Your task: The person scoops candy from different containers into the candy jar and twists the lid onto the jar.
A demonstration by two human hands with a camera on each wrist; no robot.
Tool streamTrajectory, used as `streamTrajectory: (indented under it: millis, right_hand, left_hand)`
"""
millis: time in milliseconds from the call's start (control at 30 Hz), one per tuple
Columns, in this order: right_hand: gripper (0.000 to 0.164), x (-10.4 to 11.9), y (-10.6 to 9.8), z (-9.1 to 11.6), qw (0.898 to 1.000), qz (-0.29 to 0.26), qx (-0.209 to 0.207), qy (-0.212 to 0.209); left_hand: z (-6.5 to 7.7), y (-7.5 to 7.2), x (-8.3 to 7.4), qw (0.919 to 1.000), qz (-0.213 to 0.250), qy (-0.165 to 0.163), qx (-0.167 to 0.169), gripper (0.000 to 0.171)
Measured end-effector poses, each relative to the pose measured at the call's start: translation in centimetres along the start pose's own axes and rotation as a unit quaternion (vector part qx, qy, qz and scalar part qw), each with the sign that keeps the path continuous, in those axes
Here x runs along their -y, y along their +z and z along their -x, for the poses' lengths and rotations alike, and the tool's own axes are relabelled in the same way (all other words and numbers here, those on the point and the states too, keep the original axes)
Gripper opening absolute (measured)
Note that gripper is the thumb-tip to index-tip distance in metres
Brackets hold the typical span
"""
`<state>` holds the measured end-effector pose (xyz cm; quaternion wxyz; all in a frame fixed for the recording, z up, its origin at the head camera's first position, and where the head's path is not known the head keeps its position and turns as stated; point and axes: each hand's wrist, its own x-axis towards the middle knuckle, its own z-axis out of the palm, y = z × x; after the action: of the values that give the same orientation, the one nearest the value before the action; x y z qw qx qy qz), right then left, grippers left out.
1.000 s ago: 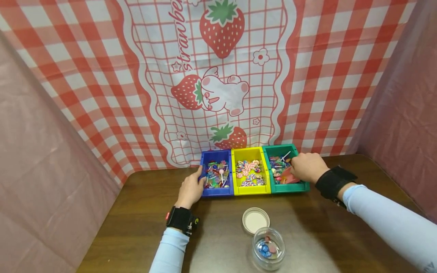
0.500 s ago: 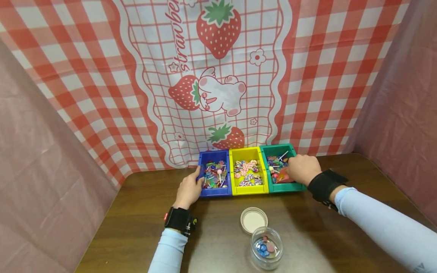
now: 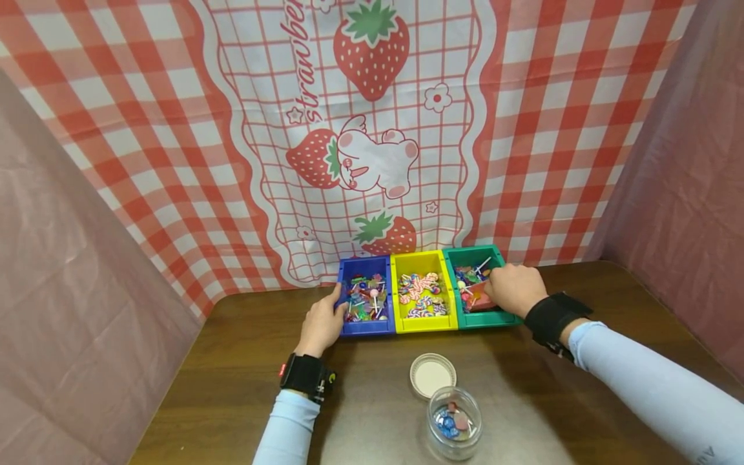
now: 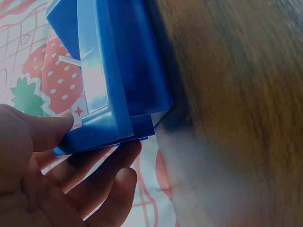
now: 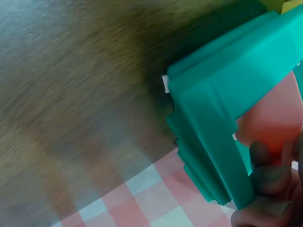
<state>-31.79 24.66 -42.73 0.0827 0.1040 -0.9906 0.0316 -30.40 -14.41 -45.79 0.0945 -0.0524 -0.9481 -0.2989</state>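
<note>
Below centre lay the blue bin and, further right, the green bin; the left hand gripped the first's edge, the right hand pinched the scoop among candy in the second, apparently scooping; a level lift seemed needed next

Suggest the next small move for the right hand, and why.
Probably tilt the pink scoop up and lift gently: the right hand holds it among candies in the green bin, the left hand grips the blue bin, and the jar stands open.
</note>
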Motion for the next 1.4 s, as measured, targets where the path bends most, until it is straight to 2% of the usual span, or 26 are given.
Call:
streamTrajectory:
  millis: [467,767,1000,1400]
  right_hand:
    - [0.034,-0.3,-0.4,-0.2,0.999,-0.032,0.037,0.003]
    - [0.038,-0.8,-0.5,0.3,0.998,-0.050,0.020,-0.027]
    - [0.042,-1.3,-0.8,0.6,0.995,-0.096,0.022,-0.026]
    - [0.042,-1.5,-1.0,0.7,0.994,-0.102,0.028,-0.023]
  left_hand:
    - [0.0,0.1,0.0,1.0000,-0.005,-0.002,0.001,0.051]
    - [-0.1,0.1,0.1,1.0000,-0.003,0.002,0.002,0.051]
    - [0.0,0.0,0.2,1.0000,-0.002,0.004,-0.004,0.050]
    - [0.0,0.2,0.1,1.0000,0.001,0.004,0.000,0.051]
